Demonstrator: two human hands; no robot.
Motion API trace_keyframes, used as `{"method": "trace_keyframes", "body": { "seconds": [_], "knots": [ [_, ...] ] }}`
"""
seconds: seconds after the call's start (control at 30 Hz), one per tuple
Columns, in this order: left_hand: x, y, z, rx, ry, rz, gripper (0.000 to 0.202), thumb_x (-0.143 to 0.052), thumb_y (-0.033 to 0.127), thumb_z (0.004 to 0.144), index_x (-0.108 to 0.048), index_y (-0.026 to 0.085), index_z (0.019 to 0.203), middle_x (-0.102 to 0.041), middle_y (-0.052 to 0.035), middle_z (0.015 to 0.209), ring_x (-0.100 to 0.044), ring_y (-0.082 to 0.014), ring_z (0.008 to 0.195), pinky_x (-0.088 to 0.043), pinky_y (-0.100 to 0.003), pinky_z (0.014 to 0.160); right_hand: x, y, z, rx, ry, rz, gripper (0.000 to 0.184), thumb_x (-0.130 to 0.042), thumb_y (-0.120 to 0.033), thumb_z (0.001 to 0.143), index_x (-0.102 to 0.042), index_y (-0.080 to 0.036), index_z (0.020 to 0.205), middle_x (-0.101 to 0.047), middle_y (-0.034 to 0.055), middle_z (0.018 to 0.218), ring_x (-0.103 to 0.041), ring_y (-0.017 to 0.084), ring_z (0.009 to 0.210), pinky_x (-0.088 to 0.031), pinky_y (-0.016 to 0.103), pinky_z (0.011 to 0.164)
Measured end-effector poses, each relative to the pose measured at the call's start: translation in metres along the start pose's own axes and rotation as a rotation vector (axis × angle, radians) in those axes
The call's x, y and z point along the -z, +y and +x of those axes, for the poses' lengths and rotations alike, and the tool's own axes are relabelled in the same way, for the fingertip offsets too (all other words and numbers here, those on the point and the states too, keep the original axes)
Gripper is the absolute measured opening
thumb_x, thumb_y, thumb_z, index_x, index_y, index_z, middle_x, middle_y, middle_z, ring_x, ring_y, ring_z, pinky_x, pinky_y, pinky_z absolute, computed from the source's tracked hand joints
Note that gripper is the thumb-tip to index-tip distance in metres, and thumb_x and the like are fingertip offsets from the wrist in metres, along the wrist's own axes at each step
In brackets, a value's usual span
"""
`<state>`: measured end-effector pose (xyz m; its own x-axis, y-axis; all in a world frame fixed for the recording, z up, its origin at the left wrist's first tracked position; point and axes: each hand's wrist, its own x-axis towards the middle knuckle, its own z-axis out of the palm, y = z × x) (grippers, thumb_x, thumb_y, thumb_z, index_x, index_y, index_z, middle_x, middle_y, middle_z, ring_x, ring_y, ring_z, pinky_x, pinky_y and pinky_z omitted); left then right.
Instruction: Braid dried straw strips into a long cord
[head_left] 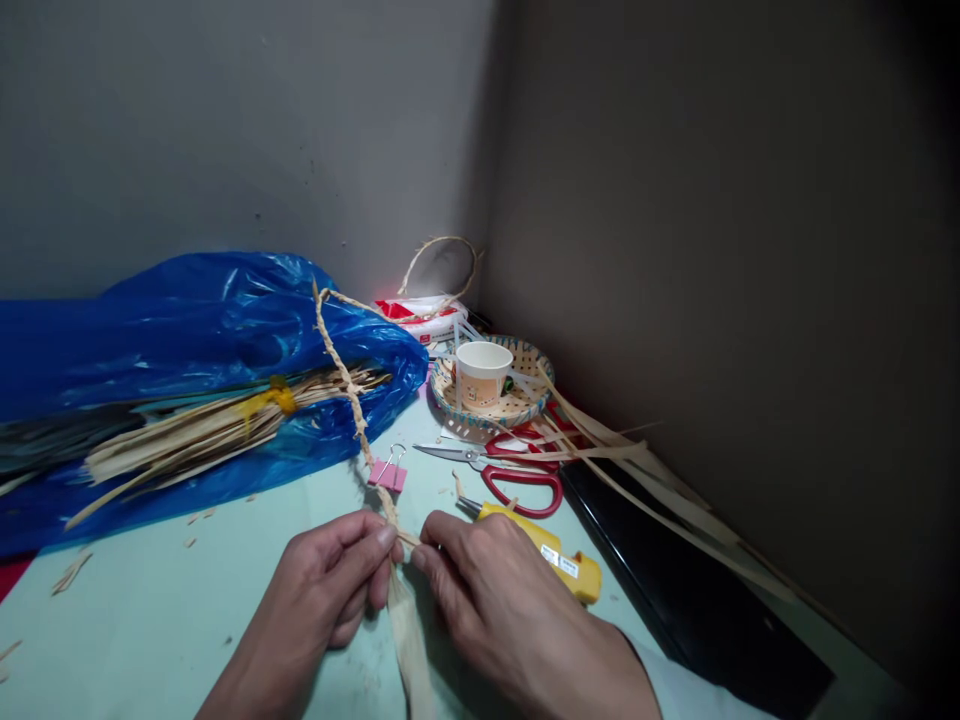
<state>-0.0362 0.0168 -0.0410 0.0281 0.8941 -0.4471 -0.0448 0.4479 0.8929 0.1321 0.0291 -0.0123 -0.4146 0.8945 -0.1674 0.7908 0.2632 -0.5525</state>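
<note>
My left hand and my right hand meet low in the middle, both pinching the near end of a twisted straw cord. The cord rises from my fingertips, runs up over the blue bag and curls into a loop near the wall corner. A pink binder clip is clamped on the cord just above my fingers. Loose flat straw hangs down between my hands. A yellow glue gun lies under and beside my right hand.
A blue plastic bag with a tied bundle of straw strips fills the left. Red-handled scissors, a woven tray holding a paper cup, and long straw strips lie right. A dark wall closes the right side.
</note>
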Motion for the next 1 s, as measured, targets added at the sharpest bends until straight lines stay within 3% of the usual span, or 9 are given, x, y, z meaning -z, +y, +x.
{"method": "trace_keyframes", "body": {
  "seconds": [0.17,0.37,0.63,0.73,0.83,0.9,1.0],
  "knots": [
    [-0.001,0.002,-0.002,-0.030,-0.015,0.001,0.035,-0.067,0.049,0.074,-0.057,0.016,0.065,-0.048,0.0058,0.049,-0.022,-0.0024,0.039,-0.008,-0.019,0.040,-0.001,0.001,0.000,0.075,0.038,0.051,0.031,-0.038,-0.036,0.095,-0.054,-0.020,0.074,-0.055,0.0023,0.065,-0.045,0.014,0.061,-0.028,0.026,0.058],
    [-0.003,0.003,-0.002,-0.051,0.014,0.054,0.035,-0.065,0.044,0.076,-0.053,0.016,0.059,-0.048,0.0057,0.046,-0.023,-0.0024,0.037,-0.008,-0.020,0.040,0.000,0.001,-0.002,0.082,0.053,0.063,0.030,-0.039,-0.033,0.095,-0.052,-0.019,0.071,-0.053,0.0009,0.062,-0.044,0.013,0.060,-0.027,0.026,0.058],
    [-0.003,0.003,0.000,-0.097,-0.006,0.142,0.037,-0.062,0.046,0.077,-0.053,0.018,0.056,-0.044,0.0069,0.046,-0.022,-0.0043,0.037,-0.012,-0.021,0.040,0.005,-0.005,0.000,0.047,-0.020,0.205,0.035,-0.033,-0.041,0.098,-0.057,-0.020,0.084,-0.062,0.0041,0.078,-0.054,0.016,0.075,-0.031,0.027,0.064],
    [-0.002,0.000,0.000,-0.157,0.034,0.260,0.040,-0.057,0.048,0.081,-0.052,0.019,0.055,-0.046,0.0053,0.048,-0.032,-0.0075,0.042,-0.023,-0.021,0.043,0.000,-0.004,0.006,0.054,0.014,0.246,0.029,-0.037,-0.033,0.097,-0.058,-0.021,0.082,-0.062,0.0019,0.075,-0.053,0.014,0.070,-0.031,0.025,0.062],
    [-0.003,-0.003,-0.005,-0.228,0.067,0.398,0.042,-0.054,0.049,0.084,-0.050,0.020,0.053,-0.053,0.0019,0.054,-0.050,-0.0141,0.058,-0.037,-0.022,0.057,-0.007,-0.002,0.011,0.051,0.068,0.259,0.026,-0.041,-0.031,0.094,-0.059,-0.021,0.078,-0.059,0.0003,0.068,-0.049,0.012,0.062,-0.029,0.025,0.059],
    [-0.006,-0.004,-0.011,-0.236,0.094,0.405,0.038,-0.053,0.050,0.084,-0.053,0.021,0.059,-0.057,0.0017,0.056,-0.055,-0.0167,0.064,-0.040,-0.023,0.062,-0.010,0.000,0.013,0.035,0.080,0.272,0.025,-0.044,-0.031,0.093,-0.059,-0.020,0.075,-0.056,-0.0003,0.064,-0.045,0.011,0.058,-0.028,0.025,0.056],
    [-0.013,-0.004,-0.019,-0.196,0.170,0.279,0.029,-0.056,0.050,0.082,-0.057,0.023,0.072,-0.055,0.0044,0.052,-0.051,-0.0145,0.056,-0.036,-0.021,0.051,-0.011,0.000,0.015,0.019,0.079,0.309,0.023,-0.046,-0.030,0.091,-0.059,-0.020,0.074,-0.054,-0.0011,0.062,-0.043,0.011,0.058,-0.027,0.024,0.055]
  ]
}}
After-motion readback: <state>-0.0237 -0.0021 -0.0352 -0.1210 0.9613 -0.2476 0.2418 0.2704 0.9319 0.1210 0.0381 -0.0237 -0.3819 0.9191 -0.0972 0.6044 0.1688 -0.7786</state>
